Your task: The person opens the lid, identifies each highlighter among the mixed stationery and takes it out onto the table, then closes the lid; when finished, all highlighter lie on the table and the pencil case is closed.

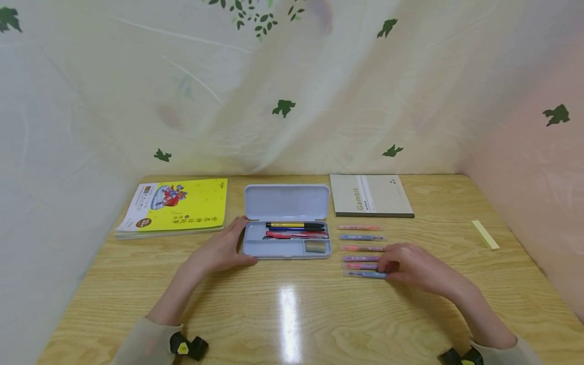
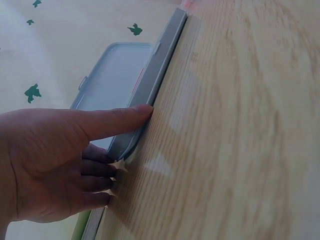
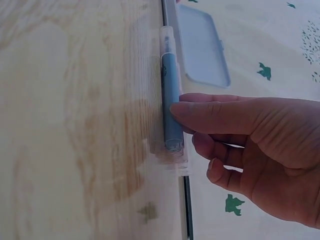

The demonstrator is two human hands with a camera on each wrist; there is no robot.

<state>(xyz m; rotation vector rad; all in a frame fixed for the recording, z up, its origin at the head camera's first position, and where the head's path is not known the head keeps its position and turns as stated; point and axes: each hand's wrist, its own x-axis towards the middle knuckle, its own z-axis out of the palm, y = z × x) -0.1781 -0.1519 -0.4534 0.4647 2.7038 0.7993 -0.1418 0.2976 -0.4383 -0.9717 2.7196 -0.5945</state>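
A light blue pencil case [image 1: 271, 248] lies with its lid [image 1: 286, 202] raised at the back. Inside are a yellow-and-black pen [image 1: 292, 225], a red pen [image 1: 296, 235] and a grey eraser [image 1: 316, 246]. My left hand [image 1: 223, 251] holds the case's left end, thumb along the front wall and fingers round the side. To the right, my right hand [image 1: 420, 268] pinches the nearest blue marker [image 3: 171, 80] between thumb and index finger, its other fingers loosely curled. Behind that marker lie several more in a column, among them a purple one [image 1: 358, 258] and an orange one [image 1: 358, 227].
A yellow book [image 1: 205, 203] rests on a stack at the back left. Behind the markers is a beige notebook [image 1: 388, 195] with a dark spine. One pale yellow strip [image 1: 485, 235] lies at the right of the wooden table [image 1: 337, 319]. Leaf-patterned cloth [image 1: 283, 137] surrounds the table.
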